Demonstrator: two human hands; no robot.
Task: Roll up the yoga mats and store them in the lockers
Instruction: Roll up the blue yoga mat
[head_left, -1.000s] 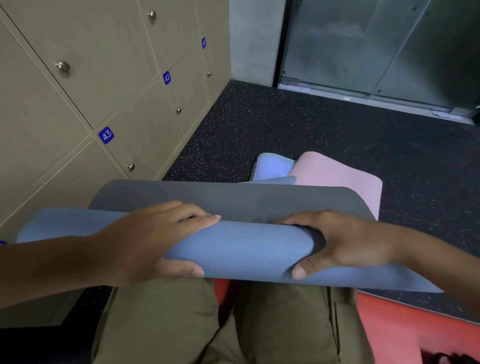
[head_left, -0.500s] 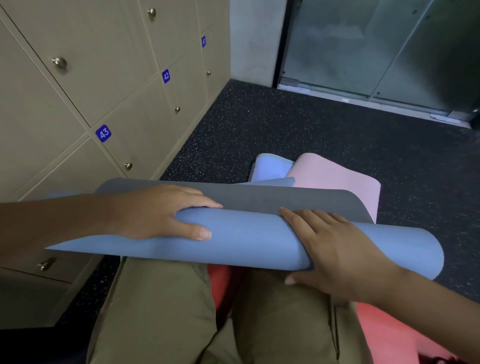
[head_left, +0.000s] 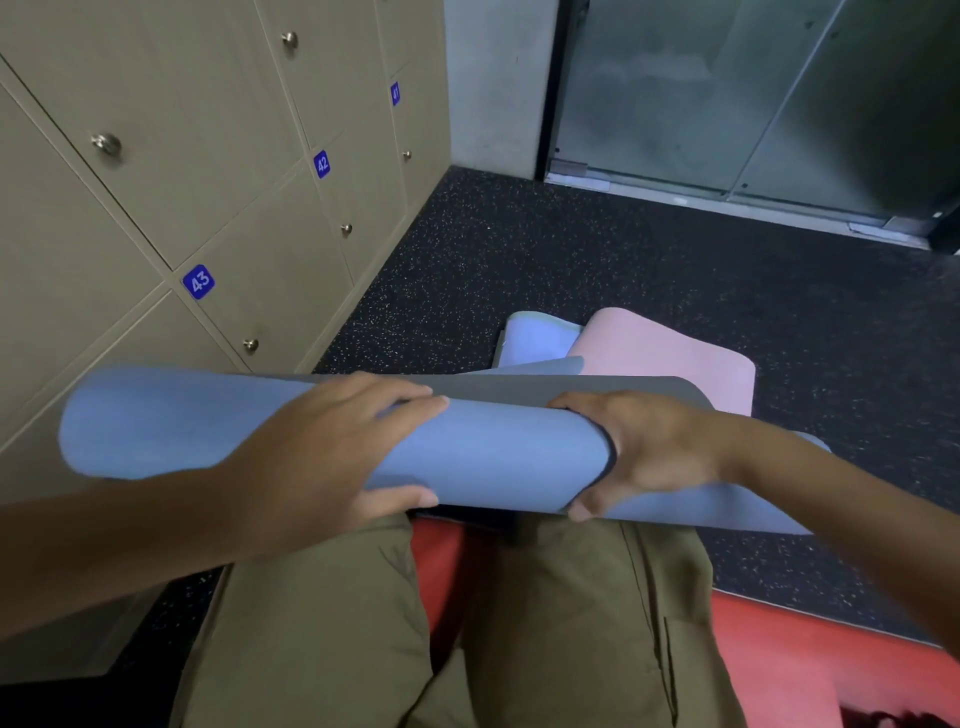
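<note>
A blue yoga mat (head_left: 498, 452) with a grey inner face lies partly rolled across my knees. My left hand (head_left: 343, 441) wraps over the roll near its middle, thumb underneath. At the roll's right open end my right hand (head_left: 644, 452) grips the curled edge, with the thumb below. The grey unrolled part (head_left: 571, 389) stretches away from me. Beyond it on the floor lie a light blue mat (head_left: 535, 340) and a pink mat (head_left: 660, 353). The beige lockers (head_left: 260, 218) stand along the left, doors closed, numbered 41 to 43.
The floor (head_left: 623, 270) is dark speckled rubber. A glass door (head_left: 753, 93) closes off the far side. A red mat (head_left: 810, 670) lies under my legs, which wear olive trousers (head_left: 571, 623).
The roll has shifted left and risen slightly. My right hand has moved from lying on top of the roll to gripping its right end. My left hand has slid right along the roll.
</note>
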